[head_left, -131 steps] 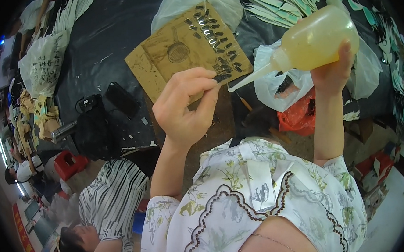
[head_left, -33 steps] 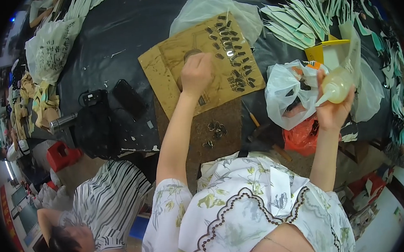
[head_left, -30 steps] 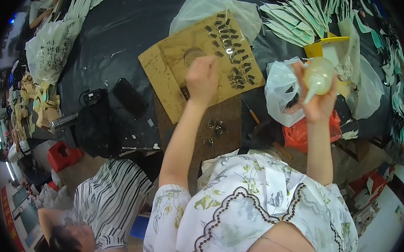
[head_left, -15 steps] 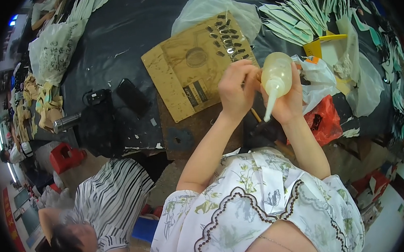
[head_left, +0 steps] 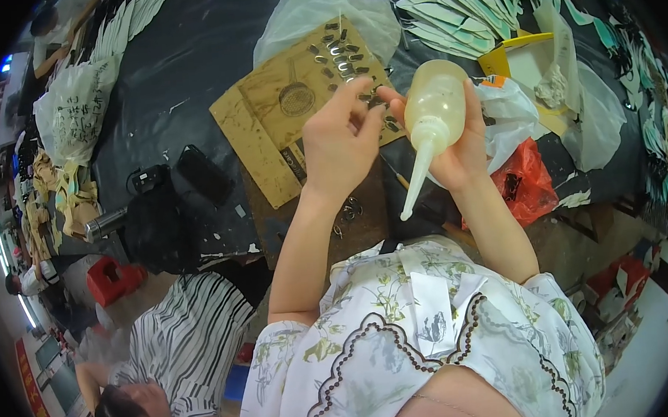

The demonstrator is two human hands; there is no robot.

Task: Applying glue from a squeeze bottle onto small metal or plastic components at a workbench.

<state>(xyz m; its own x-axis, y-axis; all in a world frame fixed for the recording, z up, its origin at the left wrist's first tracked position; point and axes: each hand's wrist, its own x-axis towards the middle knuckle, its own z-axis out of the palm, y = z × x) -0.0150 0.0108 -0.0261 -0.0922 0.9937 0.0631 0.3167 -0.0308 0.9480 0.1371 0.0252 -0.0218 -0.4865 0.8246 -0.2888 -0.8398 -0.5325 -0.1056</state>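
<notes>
In my right hand [head_left: 454, 157] is a translucent, yellowish squeeze bottle [head_left: 436, 102], its long white nozzle tilted down towards me. A thumb or finger of that hand sticks out on the bottle's left side. My left hand [head_left: 342, 142] hovers over the right part of a brown cardboard sheet [head_left: 253, 109], thumb and forefinger apart. Between the two hands shows a small dark piece [head_left: 377, 102]; whether fingers touch it or it lies on the cardboard, I cannot tell. Several small dark, shiny pieces [head_left: 346, 64] are laid out in rows at the cardboard's far right.
Left of the cardboard lie a black phone-like object [head_left: 204, 173] and a metal flask [head_left: 108, 223]. Rightward are a red plastic bag [head_left: 524, 178], a yellow box [head_left: 494, 62] and fanned pale cut pieces [head_left: 460, 21]. A person in a striped shirt [head_left: 192, 335] sits at my left.
My left hand has moved left, and its fingers have spread from their pinch beside the right hand. The bottle has shifted slightly left and up. The whole view has shifted a little.
</notes>
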